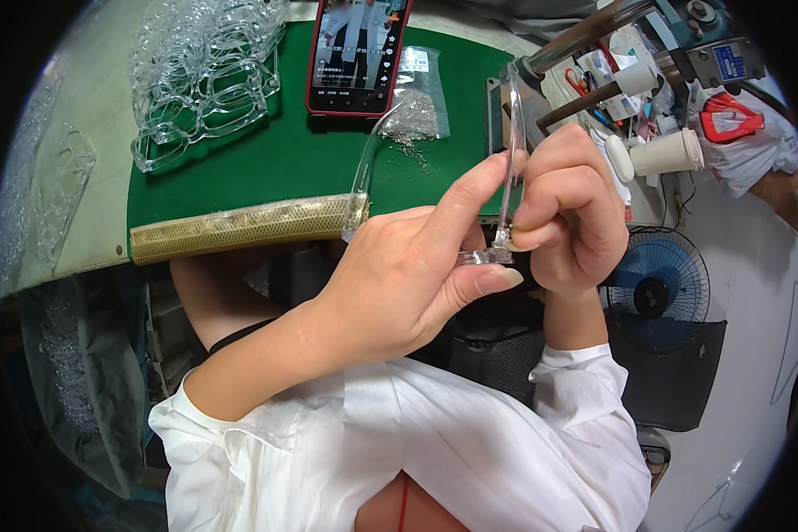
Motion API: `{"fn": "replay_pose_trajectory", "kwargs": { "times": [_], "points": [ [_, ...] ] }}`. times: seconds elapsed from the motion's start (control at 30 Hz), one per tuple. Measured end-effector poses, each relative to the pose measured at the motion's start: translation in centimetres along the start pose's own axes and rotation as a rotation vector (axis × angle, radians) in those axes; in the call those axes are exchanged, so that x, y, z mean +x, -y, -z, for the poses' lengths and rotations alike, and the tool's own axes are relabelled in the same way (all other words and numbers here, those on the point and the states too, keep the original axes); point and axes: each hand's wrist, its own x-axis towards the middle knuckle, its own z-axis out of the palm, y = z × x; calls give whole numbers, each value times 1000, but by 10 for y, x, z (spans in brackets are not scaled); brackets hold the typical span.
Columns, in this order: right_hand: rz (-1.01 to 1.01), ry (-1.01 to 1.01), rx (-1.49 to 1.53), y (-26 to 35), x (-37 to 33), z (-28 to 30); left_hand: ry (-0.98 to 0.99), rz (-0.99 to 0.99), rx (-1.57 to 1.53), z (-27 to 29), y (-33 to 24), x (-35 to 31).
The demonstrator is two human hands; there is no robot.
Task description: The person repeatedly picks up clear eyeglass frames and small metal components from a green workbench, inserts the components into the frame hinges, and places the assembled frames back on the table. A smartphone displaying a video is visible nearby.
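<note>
My left hand (390, 270) grips a clear plastic eyeglass frame (488, 257) at its front, the thumb below and the fingers behind it. One temple arm (515, 106) rises upright past my left index finger; the other temple arm (361, 182) stands up on the far side of that hand. My right hand (572, 208) is closed, its thumb and fingertip pinched at the hinge by the upright temple. Whatever tiny piece lies in that pinch is too small to make out. Much of the frame's front is hidden by my left hand.
A green mat (230, 177) with a gold mesh-covered edge (239, 229) covers the table. On it lie stacked clear frames (204, 80), a phone (356, 58) and a bag of small metal parts (417, 97). A metal bench machine (709, 40), a white cup (669, 152) and a blue fan (654, 279) are at right.
</note>
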Motion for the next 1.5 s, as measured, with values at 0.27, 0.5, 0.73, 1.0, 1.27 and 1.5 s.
{"fn": "replay_pose_trajectory", "kwargs": {
  "times": [0.27, 0.5, 0.73, 1.0, 1.27, 1.5],
  "points": [
    [-8, -6, 40, 0, 1, 3, 43, 62, -154, 2, -5, 0],
    [-74, -50, 65, 2, -2, -1, 34, 102, -231, 0, -3, 1],
    [-147, -79, 53, 6, -5, -5, 4, 101, -223, -1, -2, 2],
    [-176, -125, 78, 6, -11, -10, 1, 114, -223, -2, -1, 3],
    [-223, -181, 163, 4, -17, -16, -8, 128, -274, -2, -1, 2],
    [-592, -225, 554, 11, -23, -11, -179, -57, -157, -15, 10, 27]
  ]
}}
